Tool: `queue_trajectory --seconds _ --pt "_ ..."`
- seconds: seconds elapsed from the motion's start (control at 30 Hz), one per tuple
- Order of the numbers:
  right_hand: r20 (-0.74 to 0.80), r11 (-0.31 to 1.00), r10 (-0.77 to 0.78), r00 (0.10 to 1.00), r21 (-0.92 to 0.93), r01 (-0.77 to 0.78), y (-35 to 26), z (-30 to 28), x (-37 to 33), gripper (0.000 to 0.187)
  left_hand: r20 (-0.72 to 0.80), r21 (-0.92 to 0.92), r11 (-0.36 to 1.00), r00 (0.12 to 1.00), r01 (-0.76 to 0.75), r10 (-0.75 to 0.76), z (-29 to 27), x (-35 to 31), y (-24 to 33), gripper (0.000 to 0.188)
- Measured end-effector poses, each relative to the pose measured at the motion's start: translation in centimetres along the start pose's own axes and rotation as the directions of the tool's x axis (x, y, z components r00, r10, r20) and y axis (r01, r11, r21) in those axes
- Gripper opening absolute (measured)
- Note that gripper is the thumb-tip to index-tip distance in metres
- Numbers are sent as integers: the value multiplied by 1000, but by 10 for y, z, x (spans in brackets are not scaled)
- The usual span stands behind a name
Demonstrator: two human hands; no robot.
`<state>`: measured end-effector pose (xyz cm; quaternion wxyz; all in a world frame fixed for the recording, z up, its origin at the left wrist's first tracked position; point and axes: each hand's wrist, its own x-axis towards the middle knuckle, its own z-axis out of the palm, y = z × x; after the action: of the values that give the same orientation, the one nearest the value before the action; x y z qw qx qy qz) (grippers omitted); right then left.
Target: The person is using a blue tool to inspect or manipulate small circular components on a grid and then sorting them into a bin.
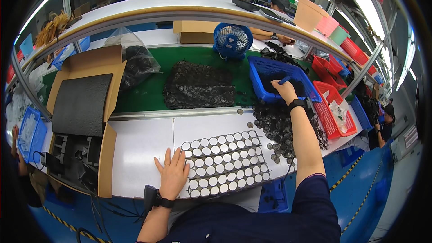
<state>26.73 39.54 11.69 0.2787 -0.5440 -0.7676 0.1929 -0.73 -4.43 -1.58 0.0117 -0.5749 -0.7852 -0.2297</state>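
Rows of white round discs, joined by dark strips into a sheet (222, 159), lie flat on the white worktop in front of me. My left hand (173, 174) rests with fingers spread at the left edge of this sheet. Out to the right, my right hand (285, 92) is closed around a short blue object (284, 80) whose kind I cannot make out. That hand is over the near side of a blue plastic basket (261, 74) with dark contents. Below my right forearm, a heap of black round pieces (275, 123) spreads over the worktop, a few loose discs beside it.
A stack of black sheets (198, 84) lies on the green belt, near a blue fan (232, 40). An open carton (106, 162) with black foam stands left. Red baskets (332, 113) line the right side. A shelf (180, 11) crosses above; people work beyond.
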Motion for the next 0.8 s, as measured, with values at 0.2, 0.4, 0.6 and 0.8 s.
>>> queue_trajectory --seconds 0.2,0.4,0.6,0.8 --pt "-99 975 7 995 222 15 -9 3 -8 44 12 -2 1000 1000 13 -13 -2 0 1 44" --pt "-147 1000 -9 989 0 9 -2 4 -7 40 18 -5 1000 1000 15 -15 -1 1 2 44" --pt "-306 843 -471 827 -433 320 2 22 -18 30 23 -3 1000 1000 16 -16 -2 2 3 44" --pt "-277 866 -438 855 -385 319 -4 30 -33 36 2 -4 1000 1000 14 -14 -1 1 2 44"
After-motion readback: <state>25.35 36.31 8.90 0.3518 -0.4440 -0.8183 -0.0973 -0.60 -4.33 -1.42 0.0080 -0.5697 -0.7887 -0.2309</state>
